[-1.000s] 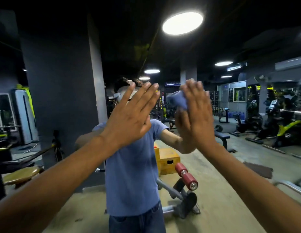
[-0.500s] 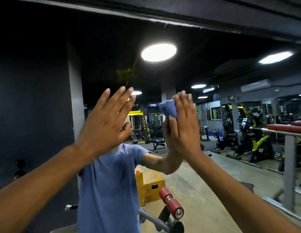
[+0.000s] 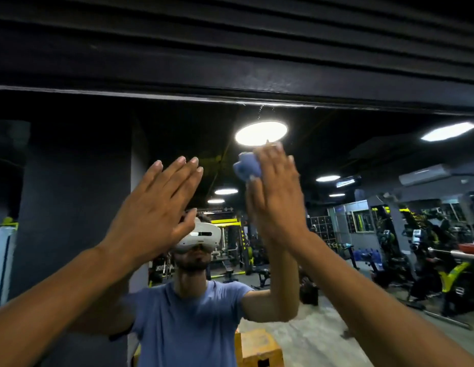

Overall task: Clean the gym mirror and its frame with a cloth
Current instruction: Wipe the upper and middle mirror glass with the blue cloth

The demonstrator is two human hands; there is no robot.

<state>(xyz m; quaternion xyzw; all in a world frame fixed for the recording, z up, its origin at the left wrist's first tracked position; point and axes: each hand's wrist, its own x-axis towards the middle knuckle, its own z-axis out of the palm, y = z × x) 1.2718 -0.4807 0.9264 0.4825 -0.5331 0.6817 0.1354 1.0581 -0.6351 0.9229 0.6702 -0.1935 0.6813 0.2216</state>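
The gym mirror [image 3: 71, 207] fills the view in front of me and reflects a person in a blue shirt. Its dark frame [image 3: 230, 83] runs across the top as a black band. My right hand [image 3: 276, 197] presses a bunched blue cloth [image 3: 247, 168] against the glass, a little below the top frame and just under a reflected ceiling lamp. Only a corner of the cloth shows past my fingers. My left hand [image 3: 156, 210] is raised flat with fingers spread, at or close to the glass left of the cloth, and holds nothing.
Everything below the frame is reflection: a dark pillar [image 3: 77, 234] at left, a yellow box [image 3: 257, 348] on the floor, exercise bikes [image 3: 447, 274] and racks at right. A ribbed dark ceiling panel [image 3: 230, 27] sits above the frame.
Both hands have risen up the mirror, the right one carrying the cloth higher toward the top frame. My view has tilted upward, so the frame and ceiling now show.
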